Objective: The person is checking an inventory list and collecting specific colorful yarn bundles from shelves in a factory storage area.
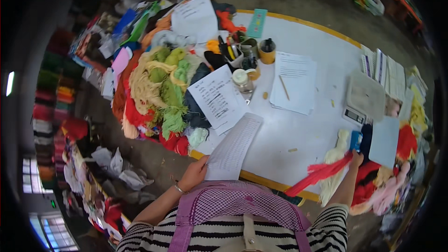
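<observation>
My left hand [193, 175] is closed on the near left edge of a printed sheet of paper [235, 147], which tilts up over the table's front edge. At the right, my right hand [357, 158] is closed around the end of a red yarn hank [322, 172]; its fingers are partly hidden. The hank stretches left across a cream yarn hank [337, 156]. A small blue packet [356, 139] sits right at my right fingertips, and I cannot tell whether they grip it too. Dark blue yarn [367, 141] lies just beside it.
On the white table [280, 144], a heap of coloured yarn [161, 79] and a handwritten sheet [218, 100] fill the left. A jar [242, 81], pen holders [267, 51] and papers with a pencil [294, 84] stand behind. A scale [365, 95] and more yarn [385, 196] are right.
</observation>
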